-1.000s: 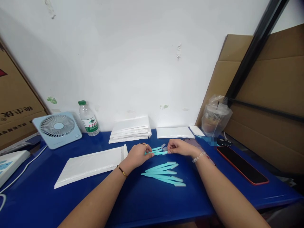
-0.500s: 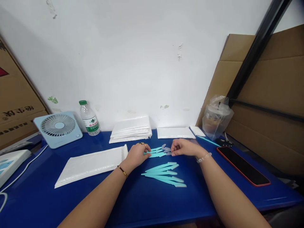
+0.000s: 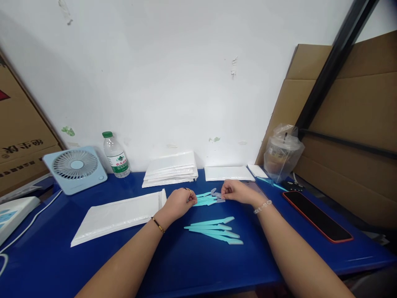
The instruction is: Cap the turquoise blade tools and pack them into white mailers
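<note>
Light teal eyebrow razors (image 3: 204, 200) lie in a bunch between my hands, their clear blade covers (image 3: 221, 200) pointing right. My left hand (image 3: 181, 203) is closed in a pinch around the handle ends of this bunch. At the other end, my right hand (image 3: 232, 191) has thumb and forefinger pinched together at one clear cover; exactly what the fingertips grip is partly hidden. Nearer to me, several more teal razors (image 3: 214, 232) lie fanned out on the blue table (image 3: 186, 269), handles meeting at the left.
A white padded mailer (image 3: 120, 217) lies left of my left hand. Behind are stacked mailers (image 3: 170, 167) and a white packet (image 3: 229, 173). A blue fan (image 3: 76, 167) and water bottle (image 3: 117, 157) stand left; a bagged drink cup (image 3: 281, 155) and phone (image 3: 316, 215) are right.
The near fan of razors has one fewer at its far side, and the bunch between my hands looks fuller. My right hand has shifted slightly left.
</note>
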Demonstrator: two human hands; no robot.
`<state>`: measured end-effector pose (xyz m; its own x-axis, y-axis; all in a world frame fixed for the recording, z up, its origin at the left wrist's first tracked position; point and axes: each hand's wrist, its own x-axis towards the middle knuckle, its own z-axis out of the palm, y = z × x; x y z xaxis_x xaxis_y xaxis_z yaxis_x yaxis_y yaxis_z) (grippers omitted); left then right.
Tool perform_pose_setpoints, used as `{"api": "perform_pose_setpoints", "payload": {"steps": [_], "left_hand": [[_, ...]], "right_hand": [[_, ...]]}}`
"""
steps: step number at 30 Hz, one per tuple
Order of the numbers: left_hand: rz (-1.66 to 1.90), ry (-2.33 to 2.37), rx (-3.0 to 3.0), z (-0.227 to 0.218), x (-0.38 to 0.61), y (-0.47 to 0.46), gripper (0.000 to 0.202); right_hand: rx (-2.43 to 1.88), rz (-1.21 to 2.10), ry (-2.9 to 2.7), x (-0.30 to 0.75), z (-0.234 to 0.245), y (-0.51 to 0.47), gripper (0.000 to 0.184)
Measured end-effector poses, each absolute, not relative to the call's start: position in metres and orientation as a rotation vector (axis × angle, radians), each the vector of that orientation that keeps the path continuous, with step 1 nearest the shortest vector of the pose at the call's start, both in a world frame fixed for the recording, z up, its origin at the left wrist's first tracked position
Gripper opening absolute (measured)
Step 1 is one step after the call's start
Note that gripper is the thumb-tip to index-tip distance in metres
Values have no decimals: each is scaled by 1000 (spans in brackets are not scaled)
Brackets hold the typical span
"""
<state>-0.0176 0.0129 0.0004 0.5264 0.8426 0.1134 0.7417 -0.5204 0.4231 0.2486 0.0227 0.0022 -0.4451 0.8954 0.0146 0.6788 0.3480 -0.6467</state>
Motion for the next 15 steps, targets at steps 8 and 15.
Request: {"api": "perform_pose_setpoints", "payload": {"steps": [8,15], "left_hand": [[469,1384,2506,1,-18,11,18],[389,1088,2535,3,-7,-5,24]], "right_hand": [[-1257,939,-2568,247,18,7,28],[-1249,844,-2630,229,19,-1,11]]}}
